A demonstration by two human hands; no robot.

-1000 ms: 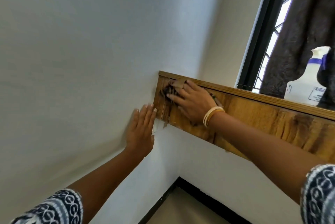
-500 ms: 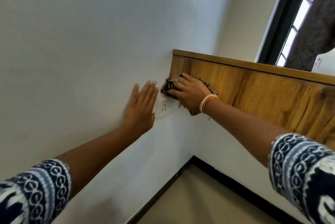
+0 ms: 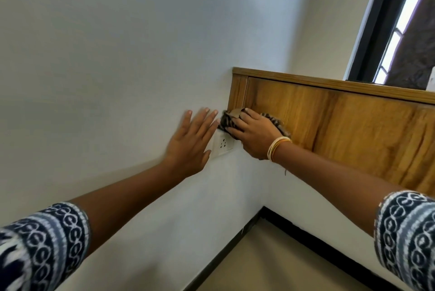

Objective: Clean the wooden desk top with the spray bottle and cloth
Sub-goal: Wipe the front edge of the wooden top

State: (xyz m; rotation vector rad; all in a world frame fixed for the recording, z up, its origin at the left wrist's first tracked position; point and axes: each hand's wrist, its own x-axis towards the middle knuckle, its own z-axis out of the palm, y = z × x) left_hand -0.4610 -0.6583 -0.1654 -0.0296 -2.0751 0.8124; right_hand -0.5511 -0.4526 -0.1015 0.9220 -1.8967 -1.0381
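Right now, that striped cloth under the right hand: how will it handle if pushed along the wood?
Probably floppy: the cloth bunches and folds under the right hand. Likely light, since flat fingers alone pin it against the upright wood panel. Its frayed edge may snag or drag.

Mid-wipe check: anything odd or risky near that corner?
One thing: the cloth under the right hand sits right above a wall socket, nearly touching it. If damp, that is a risk. Nothing looks spilled or damaged.
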